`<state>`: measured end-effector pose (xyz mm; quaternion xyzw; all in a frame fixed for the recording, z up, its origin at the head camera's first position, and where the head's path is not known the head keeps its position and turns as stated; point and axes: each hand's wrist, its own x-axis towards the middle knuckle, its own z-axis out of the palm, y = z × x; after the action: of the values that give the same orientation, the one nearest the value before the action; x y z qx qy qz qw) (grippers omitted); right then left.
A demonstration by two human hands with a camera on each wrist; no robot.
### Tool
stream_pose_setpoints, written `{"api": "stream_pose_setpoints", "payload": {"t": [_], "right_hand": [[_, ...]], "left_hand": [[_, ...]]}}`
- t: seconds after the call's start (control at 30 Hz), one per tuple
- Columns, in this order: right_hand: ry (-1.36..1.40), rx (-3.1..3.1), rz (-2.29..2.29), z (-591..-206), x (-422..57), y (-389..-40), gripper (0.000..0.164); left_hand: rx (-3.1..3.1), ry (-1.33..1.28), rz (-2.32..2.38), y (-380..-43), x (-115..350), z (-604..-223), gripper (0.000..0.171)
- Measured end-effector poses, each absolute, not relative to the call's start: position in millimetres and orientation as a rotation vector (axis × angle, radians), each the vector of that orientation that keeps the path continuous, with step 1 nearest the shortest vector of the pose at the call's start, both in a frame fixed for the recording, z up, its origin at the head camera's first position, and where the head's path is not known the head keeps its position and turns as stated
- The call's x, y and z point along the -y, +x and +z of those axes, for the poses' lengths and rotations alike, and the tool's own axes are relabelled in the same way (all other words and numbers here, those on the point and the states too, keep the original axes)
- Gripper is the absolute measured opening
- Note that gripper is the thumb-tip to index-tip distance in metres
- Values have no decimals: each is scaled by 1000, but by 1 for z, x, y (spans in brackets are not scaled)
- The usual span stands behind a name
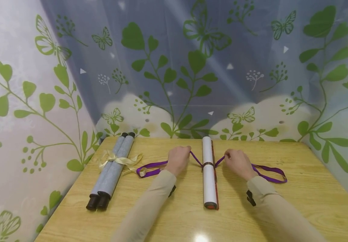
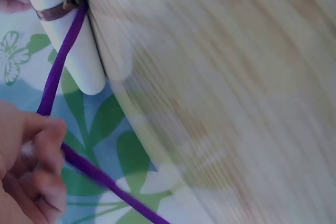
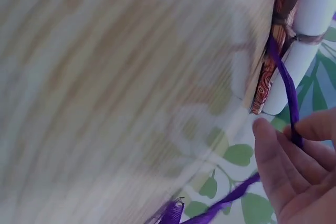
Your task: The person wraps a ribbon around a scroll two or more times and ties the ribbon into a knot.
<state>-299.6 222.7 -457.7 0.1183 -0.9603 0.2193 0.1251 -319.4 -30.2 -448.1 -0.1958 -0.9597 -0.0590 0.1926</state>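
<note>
A white paper roll [image 1: 208,181] with a patterned red strip [image 3: 265,80] along one side lies lengthwise on the table, bound at its middle by a thin brown band [image 2: 58,11]. A purple ribbon [image 1: 196,158] passes at the band, its ends reaching out to both sides. To the left of the roll, my left hand [image 1: 178,160] pinches the ribbon, and a loop trails behind it. My right hand [image 1: 239,164] pinches the other length between thumb and finger on the right. Both stretches rise from the roll to the fingers. The ribbon's underside at the roll is hidden.
Two grey-blue rolls [image 1: 117,168] with black ends lie at the table's left, tied with a cream ribbon [image 1: 122,159]. A small gold-coloured curl [image 1: 143,172] sits by the left purple loop. Leaf-patterned cloth [image 1: 167,111] hangs behind the wooden table [image 1: 174,215].
</note>
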Motion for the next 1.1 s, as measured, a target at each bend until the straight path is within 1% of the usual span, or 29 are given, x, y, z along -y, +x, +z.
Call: {"api": "stream_pose_setpoints", "payload": {"t": [0.2, 0.43, 0.7, 0.87, 1.0, 1.1], "right_hand": [[298, 2707, 885, -451, -210, -300, 31], [235, 2634, 1149, -435, -198, -302, 34], [324, 2600, 1424, -411, -193, -308, 32], [426, 2618, 1476, -403, -185, -307, 31], [498, 2662, 1361, -399, -178, -307, 30], [538, 2705, 1290, -398, -174, -309, 32]], "left_hand": [[2496, -696, -318, -318, 22, -448, 13], [2410, -774, -364, -317, 14, -444, 32], [2332, -829, -388, -314, 7, -430, 41], [2343, -843, -391, -313, 3, -424, 46], [2352, -834, -385, -313, 1, -422, 50], [2347, -830, -381, -313, -1, -418, 52]]}}
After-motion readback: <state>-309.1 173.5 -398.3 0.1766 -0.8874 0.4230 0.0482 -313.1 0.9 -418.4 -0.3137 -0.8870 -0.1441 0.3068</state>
